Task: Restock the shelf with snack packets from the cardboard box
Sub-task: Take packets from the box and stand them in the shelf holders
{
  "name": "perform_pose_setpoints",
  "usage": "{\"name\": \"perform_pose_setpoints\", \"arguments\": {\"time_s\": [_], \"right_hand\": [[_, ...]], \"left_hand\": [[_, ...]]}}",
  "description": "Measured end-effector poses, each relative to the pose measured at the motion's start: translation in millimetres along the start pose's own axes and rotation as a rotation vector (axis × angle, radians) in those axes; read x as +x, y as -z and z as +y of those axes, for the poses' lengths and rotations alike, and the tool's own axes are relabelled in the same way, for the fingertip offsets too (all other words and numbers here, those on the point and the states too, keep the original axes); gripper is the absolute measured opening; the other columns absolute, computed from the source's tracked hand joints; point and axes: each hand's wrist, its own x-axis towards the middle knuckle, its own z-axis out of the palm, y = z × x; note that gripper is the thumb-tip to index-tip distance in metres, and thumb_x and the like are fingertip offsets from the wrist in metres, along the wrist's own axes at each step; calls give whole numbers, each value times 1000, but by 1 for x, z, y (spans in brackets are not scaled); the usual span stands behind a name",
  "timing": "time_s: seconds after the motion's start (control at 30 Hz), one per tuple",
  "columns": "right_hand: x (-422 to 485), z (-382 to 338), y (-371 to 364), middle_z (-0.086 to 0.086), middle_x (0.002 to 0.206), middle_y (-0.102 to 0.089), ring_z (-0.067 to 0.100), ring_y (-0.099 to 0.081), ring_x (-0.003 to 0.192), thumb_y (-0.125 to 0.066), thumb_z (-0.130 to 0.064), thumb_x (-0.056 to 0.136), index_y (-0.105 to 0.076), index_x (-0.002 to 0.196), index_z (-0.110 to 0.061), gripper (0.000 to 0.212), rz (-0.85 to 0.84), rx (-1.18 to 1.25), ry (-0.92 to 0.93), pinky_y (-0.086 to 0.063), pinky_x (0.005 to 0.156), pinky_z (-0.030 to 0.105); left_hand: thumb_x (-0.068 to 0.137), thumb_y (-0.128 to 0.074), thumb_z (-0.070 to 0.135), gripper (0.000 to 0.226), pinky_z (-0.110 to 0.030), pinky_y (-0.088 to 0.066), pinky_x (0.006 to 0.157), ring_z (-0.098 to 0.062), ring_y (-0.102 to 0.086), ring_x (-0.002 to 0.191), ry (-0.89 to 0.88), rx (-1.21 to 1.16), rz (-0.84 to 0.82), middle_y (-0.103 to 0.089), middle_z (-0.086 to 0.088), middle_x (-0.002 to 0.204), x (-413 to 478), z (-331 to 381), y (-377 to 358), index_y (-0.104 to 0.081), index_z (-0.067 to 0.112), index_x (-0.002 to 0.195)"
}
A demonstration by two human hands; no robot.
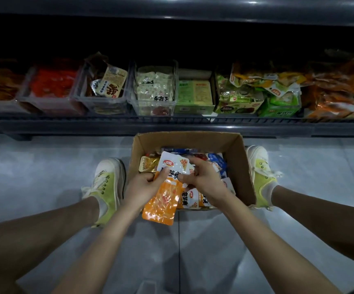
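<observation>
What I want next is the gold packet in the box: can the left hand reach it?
Likely not yet: the left hand grips the orange packet, though the gold packet lies exposed nearby.

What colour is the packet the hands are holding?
The packet is white on top and orange below, shown in the head view.

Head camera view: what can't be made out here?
1. Orange-and-white snack packets gripped by the left hand and right hand: their count, since they overlap.
2. Brown cardboard box: deeper packets, head view, covered by top packets and both hands.
3. Dim left-end shelf bins: contents, dark and blurred.
</observation>
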Motion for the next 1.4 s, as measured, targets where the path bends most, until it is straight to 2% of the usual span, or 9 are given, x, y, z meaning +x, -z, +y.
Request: {"name": "perform_pose_setpoints", "arguments": {"time_s": [0.13,0.33,0.53,0.67,0.8,0.9,1.07,1.2,1.4], "right_hand": [[11,9,4,11,101,-69,21,-71,81,-68,-3,85,-57,121,-11,39,7,154,-109,-59,63,31],[37,72,36,11,98,-66,27,-66,89,-67,-6,87,-54,125,-3,40,322,-114,-358,-56,84,45],[55,110,31,10,110,-64,28,-60,108,-67,-10,86,-58,118,-6,34,242,-477,-492,-49,90,33],[67,123,25,6,110,-67,22,-62,99,-70,-19,83,-64,114,-16,31,179,-614,-546,-53,85,35],[68,122,24,5,95,-69,24,-63,94,-67,-23,87,-69,95,-15,12,209,-613,-473,-54,83,39],[56,108,38,3,90,-62,25,-61,94,-57,-20,94,-58,89,-19,5,328,-226,-392,-55,84,47],[26,50,71,2,74,-58,11,-53,65,-56,-6,93,-60,80,-12,14,451,-54,-93,-45,58,18],[17,12,64,9,78,-67,16,-64,65,-62,-9,91,-65,88,-7,5,265,58,-71,-53,58,30],[22,-2,16,-3,64,-66,10,-61,55,-66,-11,89,-66,83,-13,6,97,9,-19,-46,47,21]], "left_hand": [[82,-72,32,12,-31,-54,70,-12,-69,75,-90,-98,-49,-73,5,83,2,-9,1,-64,28,89],[82,-72,17,19,-28,-50,65,-11,-68,82,-3,-329,216,-70,7,92,18,-31,23,-62,24,97],[82,-73,16,31,-26,-48,61,-12,-65,85,67,-285,266,-67,7,94,35,-46,24,-60,14,109],[81,-75,21,33,-41,-55,80,-20,-66,93,93,-240,263,-69,0,103,41,-50,19,-60,14,110],[82,-73,22,29,-43,-55,83,-20,-67,93,85,-253,248,-69,0,103,42,-46,16,-61,17,108],[84,-71,20,22,-39,-54,80,-18,-66,91,79,-268,245,-68,7,96,40,-42,15,-59,24,102],[87,-67,15,20,-34,-52,75,-18,-65,90,42,-257,230,-66,8,94,32,-33,13,-56,25,100],[87,-67,16,21,-43,-54,83,-22,-66,93,20,-271,185,-69,2,100,25,-25,7,-58,26,103],[77,-77,14,32,-37,-56,76,-19,-70,87,16,-394,77,-72,0,99,12,-5,-6,-60,22,103]]}}
